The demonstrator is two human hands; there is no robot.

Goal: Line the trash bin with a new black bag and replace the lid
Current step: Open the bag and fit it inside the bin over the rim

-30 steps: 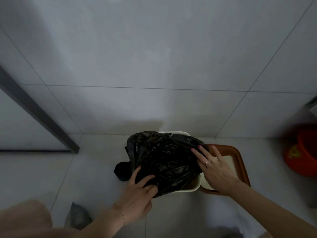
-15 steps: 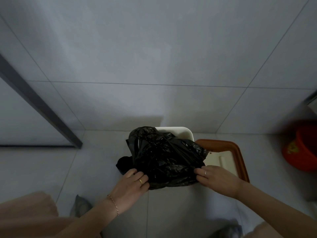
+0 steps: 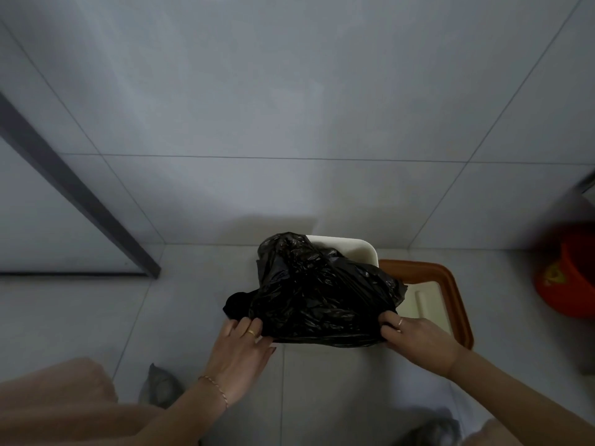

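Both hands are on the black trash bag (image 3: 322, 294) at the near edge of the bin. My left hand (image 3: 240, 349) has its fingers curled over the bag's lower left corner, pinching the plastic against the front rim; there's a gold ring on one finger and a thin bracelet at the wrist. My right hand (image 3: 418, 342) grips the lower right corner the same way, fingertips tucked into the plastic, ring showing too. So both hands hold bag edge tightly, neither is spread wide.

The bag itself is a crumpled, puffy heap sitting on top of the white trash bin (image 3: 360, 249). It covers most of the opening, with only the far rim and back right corner of the bin still showing bare. A flap of it sticks out past the left side of the bin. Can't tell how far it's actually pushed down inside.

The lid (image 3: 450, 284) is off, lying just right of the bin on the floor, brown frame with a cream panel in the middle, partly behind my right hand.

Further out: an orange bucket (image 3: 570, 284) at the far right edge, well apart from the bin, grey tiled floor (image 3: 96, 317) and wall, and a dark door frame (image 3: 80, 194) running diagonally on the left.
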